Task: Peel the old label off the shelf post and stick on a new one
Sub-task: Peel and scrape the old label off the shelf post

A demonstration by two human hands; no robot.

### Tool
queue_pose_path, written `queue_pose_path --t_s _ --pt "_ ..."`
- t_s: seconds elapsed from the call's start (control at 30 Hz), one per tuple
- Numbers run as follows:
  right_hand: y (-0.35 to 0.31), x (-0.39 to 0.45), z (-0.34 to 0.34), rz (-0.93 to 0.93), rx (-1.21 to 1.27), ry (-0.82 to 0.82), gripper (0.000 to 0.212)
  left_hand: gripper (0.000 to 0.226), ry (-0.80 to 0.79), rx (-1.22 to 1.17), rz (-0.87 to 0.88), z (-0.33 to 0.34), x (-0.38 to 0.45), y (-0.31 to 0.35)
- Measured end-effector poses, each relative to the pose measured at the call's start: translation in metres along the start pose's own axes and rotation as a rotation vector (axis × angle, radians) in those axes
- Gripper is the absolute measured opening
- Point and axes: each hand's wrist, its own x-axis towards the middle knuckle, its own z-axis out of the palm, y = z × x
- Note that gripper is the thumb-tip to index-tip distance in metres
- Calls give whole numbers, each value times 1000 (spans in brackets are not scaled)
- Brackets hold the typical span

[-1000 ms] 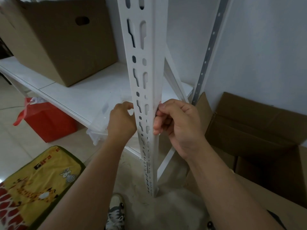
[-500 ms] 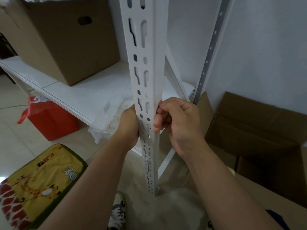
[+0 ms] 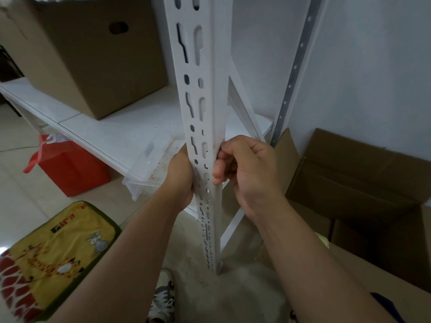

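The white slotted steel shelf post (image 3: 205,127) stands rigid between both hands. The left hand (image 3: 180,176) wraps its left edge; the right hand (image 3: 247,173) curls its fingertips (image 3: 220,157) against the corner edge. The label itself is not discernible; being thin, it probably needs nail-picking at a corner.

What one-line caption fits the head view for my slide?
Both hands work at a white slotted shelf post: left hand grips its left side, right hand pinches at its right edge.
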Motion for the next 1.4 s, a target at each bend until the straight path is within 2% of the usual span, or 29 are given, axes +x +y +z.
queue_pose_path --t_s 0.17,0.37,0.63,0.83,0.97,1.13,1.4 --pt "2 -1 1 26 -62 49 35 49 -16 -7 -12 0 0 -2" --pt "8 -3 -5 57 121 -53 34 44 11 4 -13 -1 -2 -3" --pt "4 -2 -1 23 11 -10 32 58 95 -29 -28 10 -7 3" --pt "3 -1 -1 30 -28 16 33 49 40 -52 -26 8 -8 4" --pt "10 -3 -3 22 28 -22 32 48 95 -37 -43 11 -10 4" --pt "11 -4 -5 20 60 -47 33 61 72 -80 -27 16 -12 8" --pt "4 -2 -1 21 -23 5 33 47 98 -60 -45 11 -10 5"
